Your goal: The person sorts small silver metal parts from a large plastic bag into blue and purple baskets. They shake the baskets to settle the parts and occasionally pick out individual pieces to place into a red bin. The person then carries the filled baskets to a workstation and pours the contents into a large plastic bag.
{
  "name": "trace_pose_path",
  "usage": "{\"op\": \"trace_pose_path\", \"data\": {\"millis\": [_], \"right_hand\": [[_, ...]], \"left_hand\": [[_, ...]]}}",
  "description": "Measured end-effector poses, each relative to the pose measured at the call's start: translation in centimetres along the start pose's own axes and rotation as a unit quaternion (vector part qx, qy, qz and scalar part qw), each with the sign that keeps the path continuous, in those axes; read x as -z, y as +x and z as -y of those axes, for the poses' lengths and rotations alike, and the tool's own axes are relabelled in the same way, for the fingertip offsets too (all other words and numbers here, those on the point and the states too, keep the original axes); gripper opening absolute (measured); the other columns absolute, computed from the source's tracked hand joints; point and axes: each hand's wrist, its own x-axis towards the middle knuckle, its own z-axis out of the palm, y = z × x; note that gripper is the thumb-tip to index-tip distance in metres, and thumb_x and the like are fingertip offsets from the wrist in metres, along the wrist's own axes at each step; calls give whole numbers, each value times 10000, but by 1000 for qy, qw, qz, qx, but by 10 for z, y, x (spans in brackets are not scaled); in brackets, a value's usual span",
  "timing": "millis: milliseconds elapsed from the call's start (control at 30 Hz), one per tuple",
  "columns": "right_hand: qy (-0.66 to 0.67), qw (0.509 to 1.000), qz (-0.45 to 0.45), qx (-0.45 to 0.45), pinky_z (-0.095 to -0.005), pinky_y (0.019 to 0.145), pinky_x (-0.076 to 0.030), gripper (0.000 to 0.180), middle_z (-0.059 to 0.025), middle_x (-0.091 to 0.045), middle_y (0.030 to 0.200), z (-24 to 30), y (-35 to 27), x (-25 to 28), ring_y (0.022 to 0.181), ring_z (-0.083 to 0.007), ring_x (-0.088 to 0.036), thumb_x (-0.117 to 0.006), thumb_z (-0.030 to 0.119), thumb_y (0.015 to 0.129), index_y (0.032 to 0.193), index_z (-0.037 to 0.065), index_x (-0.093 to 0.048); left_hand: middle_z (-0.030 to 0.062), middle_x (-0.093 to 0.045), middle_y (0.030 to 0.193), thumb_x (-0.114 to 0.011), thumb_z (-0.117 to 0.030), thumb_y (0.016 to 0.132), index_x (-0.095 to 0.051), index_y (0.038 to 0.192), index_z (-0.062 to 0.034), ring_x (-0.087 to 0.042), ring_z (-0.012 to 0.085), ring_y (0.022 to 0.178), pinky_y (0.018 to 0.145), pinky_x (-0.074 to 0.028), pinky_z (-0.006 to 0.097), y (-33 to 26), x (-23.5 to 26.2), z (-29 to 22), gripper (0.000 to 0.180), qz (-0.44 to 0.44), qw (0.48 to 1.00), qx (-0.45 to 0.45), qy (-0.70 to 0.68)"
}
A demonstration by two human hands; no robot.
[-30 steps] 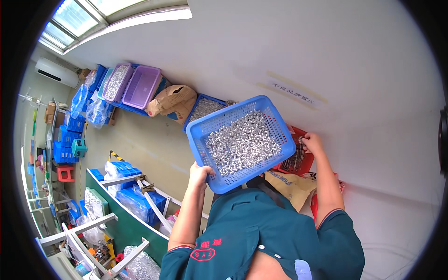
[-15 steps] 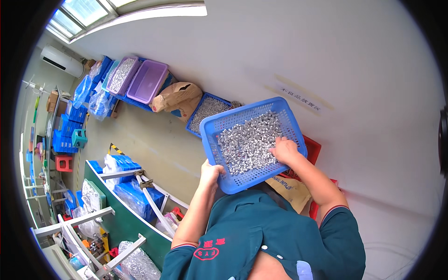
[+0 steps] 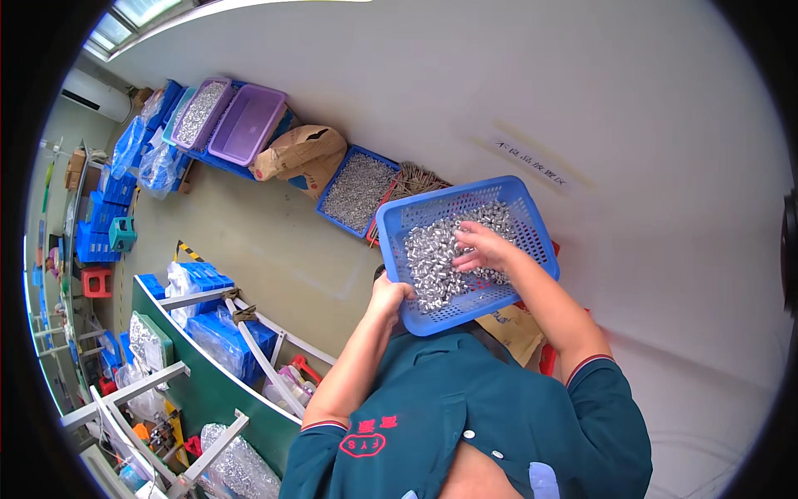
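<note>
A blue perforated plastic basket point(image 3: 525, 200) is held tilted in front of my body. Small shiny silver metal parts point(image 3: 434, 258) cover much of its bottom, heaped toward the left and far side. My left hand point(image 3: 391, 294) grips the basket's near left rim, thumb over the edge. Over the parts is my right hand point(image 3: 486, 248), its fingers spread and apart; whether the fingertips touch the parts I cannot tell. At the basket's near right, bare holed bottom shows.
Beyond the basket stand a blue crate point(image 3: 359, 190) of similar metal parts, a brown paper sack point(image 3: 303, 158) and an unfilled purple bin point(image 3: 247, 125). A green table point(image 3: 195, 374) with metal legs lies at the lower left. A white wall point(image 3: 665, 166) rises on the right.
My right hand has moved left and away from the basket's right end, its fingers spreading. The parts have shifted, baring the near right bottom. The basket sits slightly further right in view.
</note>
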Motion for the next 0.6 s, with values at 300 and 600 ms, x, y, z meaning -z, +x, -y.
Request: {"op": "trace_pose_path", "data": {"millis": [300, 600], "right_hand": [[-519, 826, -105, 193, -369, 743, -507, 204, -94, -701, 853, -4, -67, 79, 802, -246, -666, -667, 226, 771, 924, 98, -710], [-594, 788, 83, 140, -385, 727, -512, 263, -107, -691, 819, -70, -38, 40, 795, -253, -668, -686, 298, 787, 914, 69, -683]], "left_hand": [[89, -618, 804, -541, 133, 558, -564, 1020, 15, -588, 208, 670, 588, -495, 322, -7, -4, -16, 477, 34, 999, -21, 37], [86, -639, 845, -552, 130, 563, -568, 1045, 23, -602, 200, 693, 607, -497, 309, -10, -8, -21, 493, 48, 997, -27, 56]]}}
